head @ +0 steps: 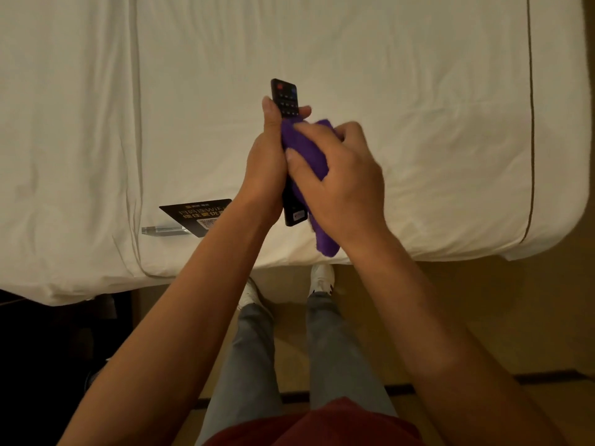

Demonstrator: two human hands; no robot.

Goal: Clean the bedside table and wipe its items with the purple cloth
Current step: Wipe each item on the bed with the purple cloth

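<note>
Centre frame, above the white bed [418, 91], the left hand [269, 169] grips the black TV remote [285, 98] along its side while the right hand [341, 181] clutches the purple cloth [306, 149] bunched against its face. The remote looks light, rigid and smooth, so hold its edges; the cloth is soft and floppy.
</note>
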